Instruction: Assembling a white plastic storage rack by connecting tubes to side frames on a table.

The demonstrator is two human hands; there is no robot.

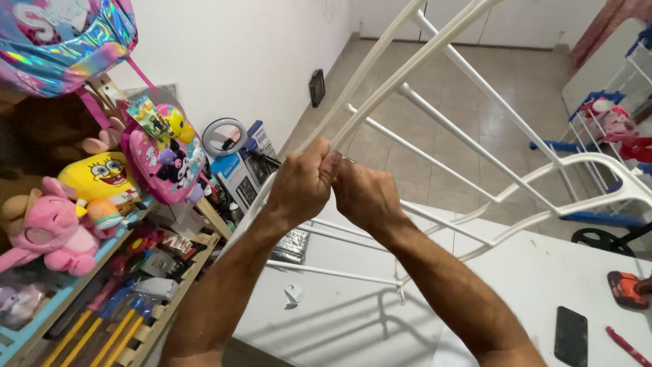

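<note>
Both hands meet on one long bar of a white plastic rack (468, 143) — a frame of parallel rods and curved ends, held tilted up off the counter (353, 319). The left hand (302, 183) is curled into a tight fist around the bar, thumb side up. The right hand (363, 196) presses against it, knuckle to knuckle, fingers bent in at the same spot; whether they wrap the bar fully or pinch something small there cannot be told, as the left fist hides the contact.

The rack reaches from the hands up toward the top edge of the view, and its lower rods run down behind the forearms to just above the white counter, where its shadow falls. Under the rack, on the counter, lies a small white scrap (293, 293). Right of the rack's lower end, near the right forearm, a black phone (571, 335) lies flat, with a red pen (628, 346) beside it and an orange-and-black tool (626, 288) a little above that.

Left of the rack stands a wooden shelf (197, 251) crowded with toys — a pink plush (58, 228), a yellow plush (102, 177) and a pink backpack (166, 160). Beyond the rack is a tiled floor (502, 88).
</note>
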